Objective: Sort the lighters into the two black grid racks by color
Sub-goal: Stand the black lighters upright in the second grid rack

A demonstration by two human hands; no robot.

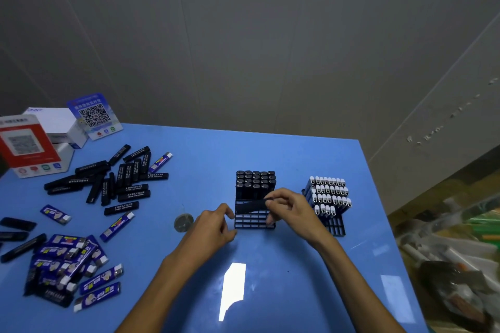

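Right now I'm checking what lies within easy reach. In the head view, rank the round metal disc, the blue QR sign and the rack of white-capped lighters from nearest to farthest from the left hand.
1. round metal disc, just left of the left hand.
2. rack of white-capped lighters, to the right.
3. blue QR sign, far back left.

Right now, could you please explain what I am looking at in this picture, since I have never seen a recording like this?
There is no machine here: a camera worn on a person's head looks down at their two bare hands over a blue table. The right hand has a black lighter in its grip, lying across the left black rack, whose far rows already hold black lighters. The left hand rests beside that rack and holds nothing. The right rack holds blue lighters with white tops. To the left lie loose black lighters and blue lighters, still unsorted, plus QR code signs.
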